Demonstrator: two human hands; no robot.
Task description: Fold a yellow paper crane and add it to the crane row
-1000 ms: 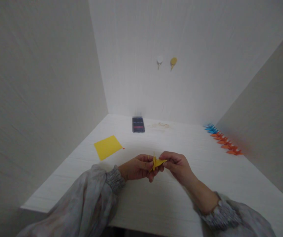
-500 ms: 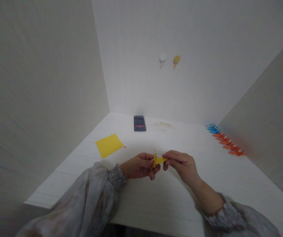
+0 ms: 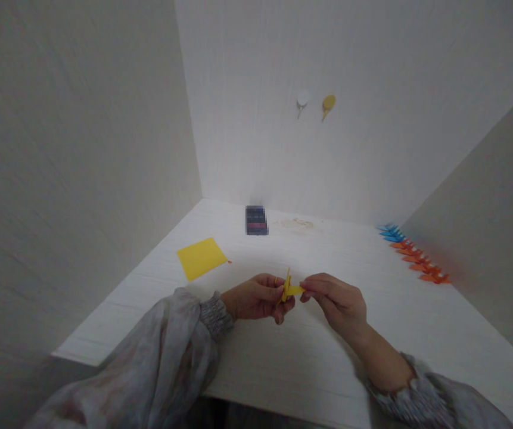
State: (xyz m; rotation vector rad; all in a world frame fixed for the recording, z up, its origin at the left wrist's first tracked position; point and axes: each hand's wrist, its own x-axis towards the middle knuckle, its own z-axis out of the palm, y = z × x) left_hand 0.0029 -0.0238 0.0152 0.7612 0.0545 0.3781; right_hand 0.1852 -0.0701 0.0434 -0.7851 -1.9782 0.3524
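Note:
Above the front part of the table, both my hands hold one small piece of folded yellow paper (image 3: 295,290). My left hand (image 3: 263,297) pinches its left side between thumb and fingers, and the other fingers curl beneath. The thumb and fingertips of my right hand (image 3: 337,301) close on the narrow strip at its right end. Part of the folded paper is hidden by my fingers. To the left of my left hand lies a stack or sheet of yellow paper (image 3: 201,258), flat on the table.
A dark, blurred rectangular object (image 3: 256,220) lies near the back wall. Orange folded-paper figures (image 3: 419,262) and blue ones (image 3: 391,233) line the right wall. A white hook (image 3: 301,102) and a yellow hook (image 3: 328,103) hang on the back wall. The white table (image 3: 283,369) ends just before me.
The camera view has shifted slightly, so everything sits a little differently. My hands keep their hold on the folded yellow paper, which is tilted a bit more.

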